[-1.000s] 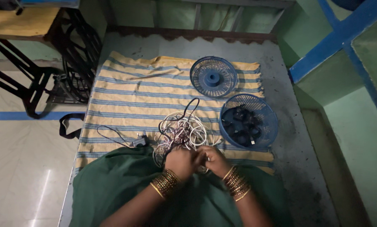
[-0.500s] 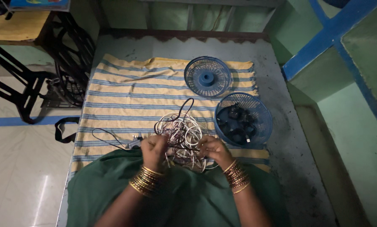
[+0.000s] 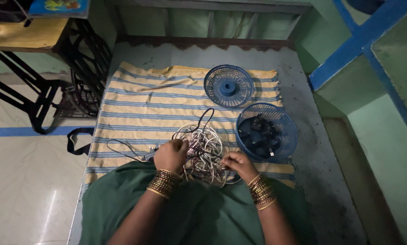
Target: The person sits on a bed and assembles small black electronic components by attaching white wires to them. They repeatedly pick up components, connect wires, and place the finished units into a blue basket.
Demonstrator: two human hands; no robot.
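Hands split apart vs 1 s ago, were bunched together at near edge of tangled white-and-black cable pile. Left hand closed on strands at pile's left; right hand pinching strands at its right. Pile sits on striped yellow-blue cloth, just left of round blue mesh basket. Looks like pulling the knot open.

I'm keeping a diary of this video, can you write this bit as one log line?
left hand: grip on tangled cables | right hand: grip on same tangle | cables on striped cloth | blue basket holds dark items
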